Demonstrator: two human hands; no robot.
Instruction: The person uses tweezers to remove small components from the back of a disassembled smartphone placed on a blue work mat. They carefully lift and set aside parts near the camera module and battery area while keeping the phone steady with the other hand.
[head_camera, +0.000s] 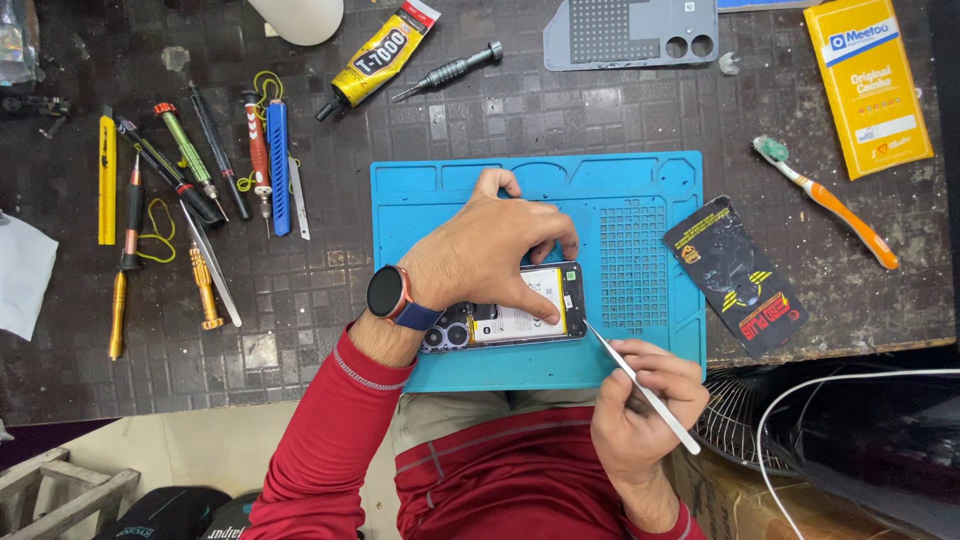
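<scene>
The left hand (490, 250), wearing a round black watch with a blue strap (388, 293) at the wrist, is pressing down on an opened dark smartphone with its white-and-yellow battery exposed (520, 312); its fingers (545, 305) are spreading over the phone's upper half and gripping its edges, thumb on the battery. The phone is lying flat near the front edge of a blue rubber repair mat with moulded trays and a grid of small holes (640, 200), which is sitting on the dark tiled table (300, 290). The right hand (645, 400) is holding thin silver metal tweezers (640, 385), its fingers closing tightly around the shaft while the tip is touching the phone's lower right corner. Left of the mat, a row of screwdrivers and prying tools in yellow, green, red and blue (190, 190) is lying on the table. Behind the mat, a black-and-yellow glue tube (375, 55), a grey metal screwdriver (450, 70) and a grey phone back cover with camera holes (630, 32) are resting. To the right, an orange-and-white toothbrush (825, 200), a yellow cardboard box (868, 85) and a black foil packet (735, 275) are lying well apart from the phone.
</scene>
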